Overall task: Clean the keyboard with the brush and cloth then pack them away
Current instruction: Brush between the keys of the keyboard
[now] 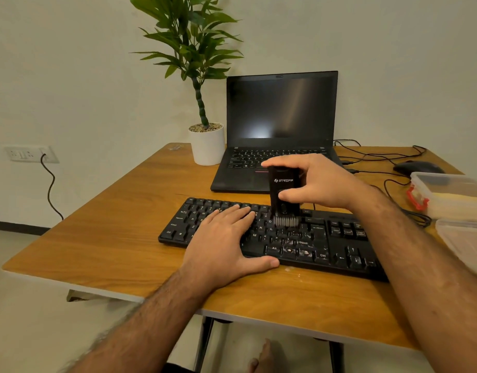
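Presently: brush (pixel 283 196) upright, bristles on keyboard (pixel 307 238).
Right hand (pixel 316 181) fingers pinch brush; left hand (pixel 226 238) flat, fingers together, thumb along keyboard's near edge.

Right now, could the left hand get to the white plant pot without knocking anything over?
Probably yes. The left hand lies flat on the keyboard, and the bare table between it and the white plant pot leaves the way free. The laptop stands just beside the pot.
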### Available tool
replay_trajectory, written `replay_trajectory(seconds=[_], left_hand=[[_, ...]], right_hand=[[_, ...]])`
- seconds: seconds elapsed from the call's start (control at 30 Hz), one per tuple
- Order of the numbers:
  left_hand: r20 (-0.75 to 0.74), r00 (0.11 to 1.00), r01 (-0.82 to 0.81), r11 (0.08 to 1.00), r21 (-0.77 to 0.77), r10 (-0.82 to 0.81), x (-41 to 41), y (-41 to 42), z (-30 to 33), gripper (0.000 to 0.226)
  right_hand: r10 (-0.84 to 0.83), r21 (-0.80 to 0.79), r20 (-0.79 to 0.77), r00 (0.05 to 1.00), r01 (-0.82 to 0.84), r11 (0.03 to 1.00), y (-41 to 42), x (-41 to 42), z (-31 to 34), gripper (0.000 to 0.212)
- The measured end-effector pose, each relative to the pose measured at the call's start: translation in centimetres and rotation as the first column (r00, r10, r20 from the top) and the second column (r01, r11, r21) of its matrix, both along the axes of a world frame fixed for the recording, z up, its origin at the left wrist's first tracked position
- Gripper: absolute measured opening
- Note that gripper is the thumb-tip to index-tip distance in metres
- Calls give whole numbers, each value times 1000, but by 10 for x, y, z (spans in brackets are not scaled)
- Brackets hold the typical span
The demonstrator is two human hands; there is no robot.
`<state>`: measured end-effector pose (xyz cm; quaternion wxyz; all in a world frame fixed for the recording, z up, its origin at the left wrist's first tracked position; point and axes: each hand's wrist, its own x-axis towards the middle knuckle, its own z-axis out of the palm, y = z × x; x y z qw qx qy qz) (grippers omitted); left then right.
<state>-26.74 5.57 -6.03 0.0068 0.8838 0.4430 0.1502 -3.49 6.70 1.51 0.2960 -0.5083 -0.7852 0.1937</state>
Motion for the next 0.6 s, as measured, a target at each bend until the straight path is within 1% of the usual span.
replay_trajectory(seconds=[0.03,0.1,0.2,0.27,0.3,0.37,0.43,0.53,0.6], left_hand=[[-2,1000,-1,1000,1,1,0,0,0,111],[-3,1000,-5,1000,1,5,-1,0,0,111],[3,1000,-1,1000,6,1,0,0,0,111],[11,1000,4,1000,5,-4,-1,1,0,111],[16,1000,5,1000,6,-5,-1,1,-1,111],[16,1000,6,1000,10,-6,-1,1,-1,112],[10,1000,6,1000,8,-7,-1,1,-1,112],[5,1000,5,1000,10,-5,-1,1,-1,110],[10,1000,7,1000,17,-7,-1,2,-2,110]], right_hand=[[-8,31,-24,1000,9,999,1,-2,-2,63],[46,8,-87,995,-46,999,1,-7,-6,65],[156,-105,-81,984,-164,981,0,-14,-4,62],[236,-206,-72,969,-246,947,-2,-13,2,61],[258,-251,-72,963,-268,930,-2,-10,5,60],[250,-304,-70,966,-260,917,-4,-2,8,60],[201,-273,-69,977,-212,938,-7,4,9,60],[102,-118,-136,985,-119,986,-5,2,5,63],[123,-85,-154,980,-137,987,-3,-6,-2,63]])
